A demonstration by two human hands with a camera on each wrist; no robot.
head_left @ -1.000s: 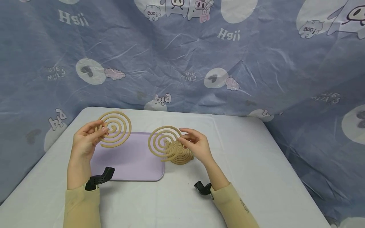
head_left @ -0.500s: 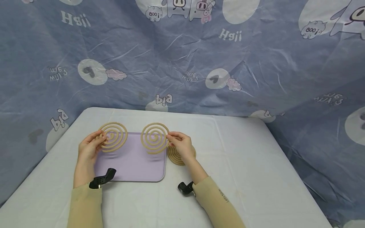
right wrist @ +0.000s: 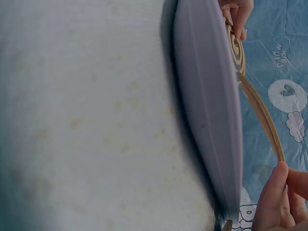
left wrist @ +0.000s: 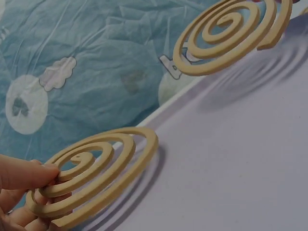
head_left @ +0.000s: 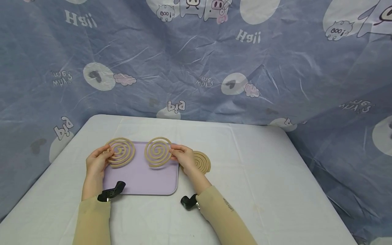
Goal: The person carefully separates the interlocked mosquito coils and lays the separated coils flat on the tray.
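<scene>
My left hand (head_left: 96, 161) pinches a tan mosquito coil (head_left: 128, 149) by its left side, thumb on top, over the left part of a lilac tray (head_left: 144, 182). A second mosquito coil (head_left: 153, 156) is pinched at its right edge by my right hand (head_left: 182, 156), over the tray's right part. Both coils are tilted, and the left wrist view shows their shadows on the tray beneath the left coil (left wrist: 110, 185) and the right coil (left wrist: 226, 43). Just right of the tray lie more mosquito coils (head_left: 202, 162), partly hidden behind my right hand.
A white cloth (head_left: 260, 177) covers the table, which extends to the right of the coils. Behind it hangs a blue printed curtain (head_left: 183, 61). Black wrist cameras (head_left: 111, 192) sit on both forearms.
My right hand has carried its coil left, from above the other coils to over the tray. My left hand has lowered its coil closer to the tray.
</scene>
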